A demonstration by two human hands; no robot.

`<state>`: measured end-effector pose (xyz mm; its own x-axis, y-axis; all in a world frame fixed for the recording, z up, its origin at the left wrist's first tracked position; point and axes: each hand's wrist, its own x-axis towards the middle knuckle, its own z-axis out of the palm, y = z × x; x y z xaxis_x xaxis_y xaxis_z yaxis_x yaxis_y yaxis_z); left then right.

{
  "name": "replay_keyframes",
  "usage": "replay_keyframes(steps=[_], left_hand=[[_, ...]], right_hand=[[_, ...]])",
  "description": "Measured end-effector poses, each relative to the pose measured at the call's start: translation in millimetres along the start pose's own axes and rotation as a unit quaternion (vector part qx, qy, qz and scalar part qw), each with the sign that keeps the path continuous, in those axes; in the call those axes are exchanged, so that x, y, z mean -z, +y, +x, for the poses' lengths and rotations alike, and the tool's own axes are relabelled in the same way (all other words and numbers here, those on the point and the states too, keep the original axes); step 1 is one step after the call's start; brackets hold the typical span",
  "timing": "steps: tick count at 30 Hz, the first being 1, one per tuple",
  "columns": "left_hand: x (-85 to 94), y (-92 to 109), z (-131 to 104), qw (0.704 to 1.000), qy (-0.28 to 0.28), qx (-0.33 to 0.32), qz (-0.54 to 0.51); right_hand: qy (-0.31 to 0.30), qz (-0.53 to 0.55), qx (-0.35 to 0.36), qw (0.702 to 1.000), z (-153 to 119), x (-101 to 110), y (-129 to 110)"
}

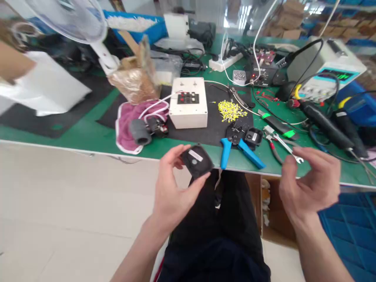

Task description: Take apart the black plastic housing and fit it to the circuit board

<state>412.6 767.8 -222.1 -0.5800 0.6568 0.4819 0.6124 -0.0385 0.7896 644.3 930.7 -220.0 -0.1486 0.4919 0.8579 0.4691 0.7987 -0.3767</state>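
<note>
The left hand (173,188) pinches a small black fan (196,160) off the surface (88,135) edge, right of the white box (188,102). The right hand (311,184) hovers empty, fingers loosely curled. A loose pinch could drop the fan to the floor.

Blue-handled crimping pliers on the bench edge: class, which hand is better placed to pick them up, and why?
Probably the right hand: it looks free and hovers just beside the crimping pliers, while the left hand grips a small black part.
</note>
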Motion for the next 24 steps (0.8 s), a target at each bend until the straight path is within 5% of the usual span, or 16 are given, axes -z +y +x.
replay_keyframes(steps=[2, 3, 5, 8, 10, 16, 19, 24], left_hand=[[21.1, 39.0, -40.2, 0.999, -0.029, 0.001, -0.038], [29.6, 56.1, -60.5, 0.997, -0.049, 0.003, -0.051], [41.5, 81.7, -97.8, 0.993, -0.094, 0.005, -0.067], [49.7, 99.2, -138.5, 0.987, -0.135, -0.006, -0.091], [53.6, 102.6, -153.9, 0.984, -0.145, -0.038, -0.098], [68.6, 106.7, -159.8, 0.972, -0.169, -0.162, -0.023], [69.6, 106.8, -153.9, 0.96, -0.18, -0.212, 0.015], [61.0, 102.4, -146.2, 0.927, -0.28, -0.243, 0.055]], right_hand=[[-0.063, 0.139, -0.163, 0.975, -26.3, 32.8, -57.6], [-0.125, 0.221, -0.248, 0.935, -41.2, 47.3, -84.9], [-0.227, 0.4, -0.389, 0.798, -70.8, 69.7, -130.4], [-0.252, 0.577, -0.518, 0.579, -103.8, 90.6, -170.6], [-0.219, 0.611, -0.561, 0.514, -115.6, 101.3, -182.7], [-0.11, 0.617, -0.593, 0.505, -127.1, 122.2, -191.5], [-0.095, 0.613, -0.582, 0.526, -129.9, 123.7, -194.7], [-0.107, 0.581, -0.593, 0.548, -134.1, 118.2, -200.2]])
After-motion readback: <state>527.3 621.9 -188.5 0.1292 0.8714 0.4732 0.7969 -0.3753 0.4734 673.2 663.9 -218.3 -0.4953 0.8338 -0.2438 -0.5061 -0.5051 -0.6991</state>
